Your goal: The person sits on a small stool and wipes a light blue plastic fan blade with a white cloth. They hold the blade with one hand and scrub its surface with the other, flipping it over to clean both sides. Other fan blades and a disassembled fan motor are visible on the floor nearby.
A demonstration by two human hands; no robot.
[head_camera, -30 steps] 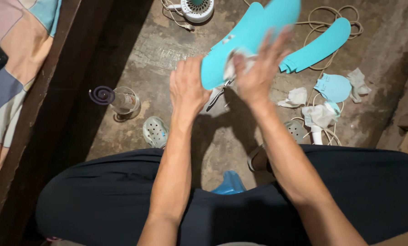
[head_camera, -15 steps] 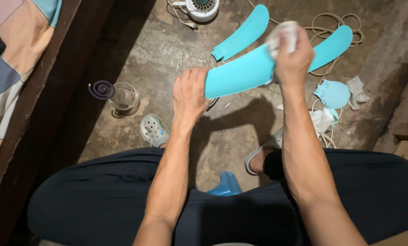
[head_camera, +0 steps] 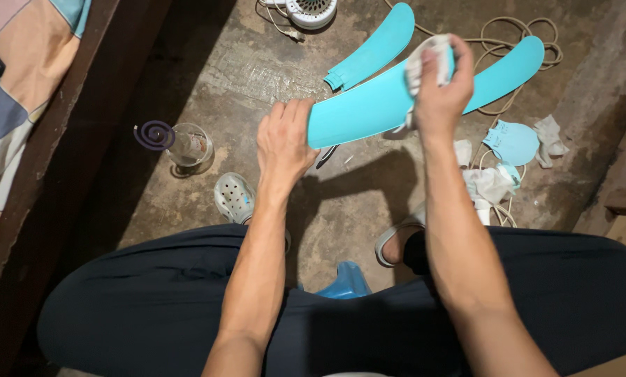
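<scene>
Fan blade, turquoise, is gripped at its root by the left hand; right hand pinches a white cloth against it. Best wiped with firm, even pressure along its length.

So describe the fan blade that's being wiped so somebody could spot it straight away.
Above the dark lap, over the concrete floor, the left hand grips one end of a turquoise fan blade. The right hand presses a white cloth on it. The two other blades lie on the floor; this one is held in the air.
</scene>
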